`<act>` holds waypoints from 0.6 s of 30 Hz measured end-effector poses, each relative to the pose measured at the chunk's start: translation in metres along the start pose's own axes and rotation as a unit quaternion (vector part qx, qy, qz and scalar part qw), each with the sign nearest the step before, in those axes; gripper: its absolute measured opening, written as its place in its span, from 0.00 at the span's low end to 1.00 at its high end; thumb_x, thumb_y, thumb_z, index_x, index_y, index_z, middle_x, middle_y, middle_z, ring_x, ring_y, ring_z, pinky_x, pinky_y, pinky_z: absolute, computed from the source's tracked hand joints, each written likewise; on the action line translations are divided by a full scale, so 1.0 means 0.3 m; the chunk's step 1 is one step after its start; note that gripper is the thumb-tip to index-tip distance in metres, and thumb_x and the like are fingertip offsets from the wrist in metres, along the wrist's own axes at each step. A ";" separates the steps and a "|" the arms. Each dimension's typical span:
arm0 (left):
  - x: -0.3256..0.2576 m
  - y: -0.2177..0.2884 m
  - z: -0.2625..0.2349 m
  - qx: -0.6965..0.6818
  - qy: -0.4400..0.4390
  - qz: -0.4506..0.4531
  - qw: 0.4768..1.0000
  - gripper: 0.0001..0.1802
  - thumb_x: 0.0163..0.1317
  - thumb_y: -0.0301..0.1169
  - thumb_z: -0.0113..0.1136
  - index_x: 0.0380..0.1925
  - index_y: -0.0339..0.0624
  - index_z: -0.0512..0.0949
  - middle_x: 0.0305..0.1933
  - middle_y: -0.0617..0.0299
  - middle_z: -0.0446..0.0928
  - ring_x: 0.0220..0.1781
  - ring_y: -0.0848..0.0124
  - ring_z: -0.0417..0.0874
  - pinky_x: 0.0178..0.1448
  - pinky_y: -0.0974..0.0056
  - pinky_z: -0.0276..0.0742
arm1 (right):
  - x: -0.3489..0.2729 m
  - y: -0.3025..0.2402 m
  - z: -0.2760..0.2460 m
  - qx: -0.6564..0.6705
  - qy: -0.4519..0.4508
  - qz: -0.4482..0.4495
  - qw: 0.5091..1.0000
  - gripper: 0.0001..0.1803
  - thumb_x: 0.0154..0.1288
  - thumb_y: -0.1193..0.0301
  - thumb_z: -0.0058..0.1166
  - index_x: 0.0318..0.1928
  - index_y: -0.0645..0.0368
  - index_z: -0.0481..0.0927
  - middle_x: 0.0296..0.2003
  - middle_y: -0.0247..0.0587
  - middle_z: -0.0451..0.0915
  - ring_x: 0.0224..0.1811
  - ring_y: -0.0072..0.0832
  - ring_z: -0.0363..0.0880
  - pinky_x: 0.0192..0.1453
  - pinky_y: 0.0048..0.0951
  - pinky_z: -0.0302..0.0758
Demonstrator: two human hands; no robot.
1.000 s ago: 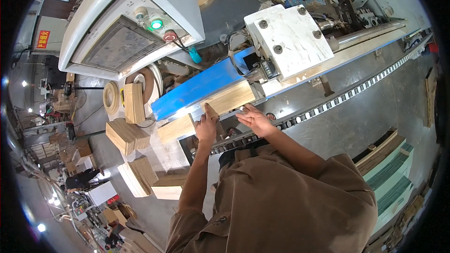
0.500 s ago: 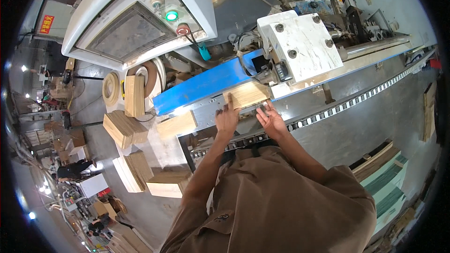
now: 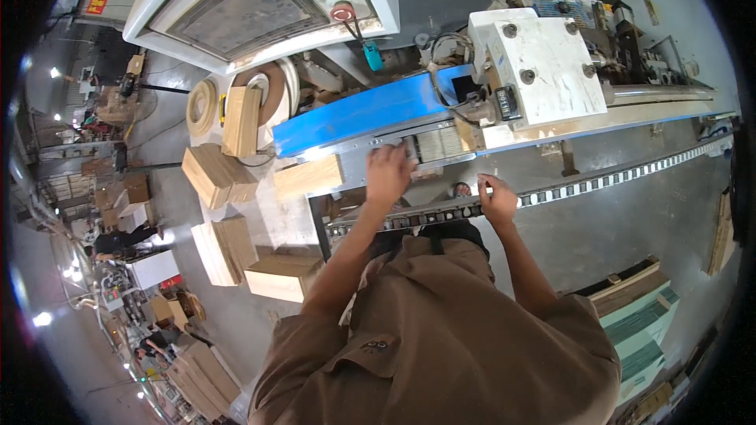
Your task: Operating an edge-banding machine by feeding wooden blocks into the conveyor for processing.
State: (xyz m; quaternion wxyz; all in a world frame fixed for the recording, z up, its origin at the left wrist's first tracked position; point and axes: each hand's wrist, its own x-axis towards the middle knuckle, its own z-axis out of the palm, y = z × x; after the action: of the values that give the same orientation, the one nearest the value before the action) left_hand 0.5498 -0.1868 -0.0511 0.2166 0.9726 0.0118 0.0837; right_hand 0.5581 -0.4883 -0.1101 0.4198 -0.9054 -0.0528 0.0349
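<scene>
My left hand (image 3: 387,173) is over the metal bed (image 3: 358,159) of a machine, beside a ribbed grey strip (image 3: 439,144). Its fingers point down and are blurred, so their grip is unclear. To the right, in front of the machine's near edge, my right hand (image 3: 498,199) hangs in the air with fingers curled in and nothing seen in them. A small piece of pale wood (image 3: 472,139) shows at the right end of the strip, by the white machine head (image 3: 543,67). Another pale wood board (image 3: 309,176) lies left of my left hand.
A blue guard (image 3: 354,114) runs behind the bed. A control box (image 3: 260,12) with a lit green button stands at the back left. Stacks of wood boards (image 3: 216,177) and tape rolls (image 3: 201,108) are at the left. A conveyor chain (image 3: 598,186) runs along the front.
The board under my hands no longer lies there, and the ribbed strip is exposed. My right hand has drawn away to the right and curled its fingers. The view has shifted.
</scene>
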 end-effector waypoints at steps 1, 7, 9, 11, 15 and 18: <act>-0.038 -0.075 -0.048 0.016 0.025 0.009 1.000 0.27 0.67 0.46 0.71 0.58 0.39 0.82 0.52 0.48 0.83 0.56 0.48 0.82 0.66 0.40 0.70 | 0.000 -0.005 0.013 -0.069 0.035 -0.067 0.995 0.09 0.69 0.63 0.64 0.44 0.50 0.90 0.36 0.37 0.90 0.38 0.39 0.89 0.45 0.38 0.82; -0.256 -0.489 -0.311 0.296 -0.151 -0.157 0.930 0.60 0.48 0.62 0.80 0.76 0.42 0.66 0.73 0.47 0.70 0.78 0.51 0.68 0.79 0.38 0.59 | 0.013 -0.027 0.048 -0.116 0.040 -0.045 0.991 0.09 0.66 0.60 0.65 0.35 0.48 0.89 0.33 0.35 0.88 0.37 0.40 0.86 0.44 0.42 0.80; -0.223 -0.543 -0.377 0.304 -0.233 -0.212 0.899 0.66 0.44 0.53 0.86 0.81 0.48 0.59 0.77 0.48 0.67 0.79 0.49 0.66 0.80 0.39 0.59 | 0.001 -0.007 0.043 -0.133 0.040 -0.044 0.989 0.07 0.65 0.61 0.66 0.34 0.48 0.88 0.33 0.34 0.89 0.37 0.40 0.87 0.44 0.42 0.81; -0.221 -0.606 -0.418 0.307 -0.258 -0.225 0.888 0.67 0.43 0.50 0.87 0.81 0.50 0.57 0.77 0.49 0.66 0.79 0.48 0.66 0.81 0.40 0.60 | -0.001 -0.003 0.043 -0.123 0.043 -0.047 0.990 0.07 0.63 0.60 0.65 0.34 0.48 0.88 0.32 0.36 0.87 0.36 0.41 0.85 0.44 0.42 0.80; -0.217 -0.672 -0.419 0.272 -0.278 -0.173 0.905 0.60 0.44 0.47 0.86 0.78 0.51 0.65 0.72 0.50 0.71 0.78 0.52 0.68 0.83 0.42 0.57 | 0.000 -0.006 0.055 -0.122 0.041 -0.049 0.990 0.07 0.61 0.61 0.65 0.34 0.48 0.87 0.32 0.37 0.87 0.36 0.42 0.85 0.43 0.43 0.80; -0.162 -0.532 -0.367 0.214 -0.239 -0.086 0.943 0.54 0.44 0.49 0.84 0.73 0.45 0.72 0.68 0.52 0.75 0.75 0.55 0.70 0.84 0.43 0.55 | -0.006 0.004 0.050 -0.109 0.039 -0.038 0.993 0.07 0.61 0.61 0.65 0.35 0.48 0.88 0.31 0.37 0.87 0.36 0.42 0.85 0.44 0.43 0.81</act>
State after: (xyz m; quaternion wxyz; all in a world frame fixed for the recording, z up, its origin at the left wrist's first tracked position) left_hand 0.4856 0.0011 -0.0280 0.0059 0.9828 0.0615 -0.1743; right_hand 0.5546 -0.4780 -0.1207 0.3212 -0.9438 -0.0745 -0.0225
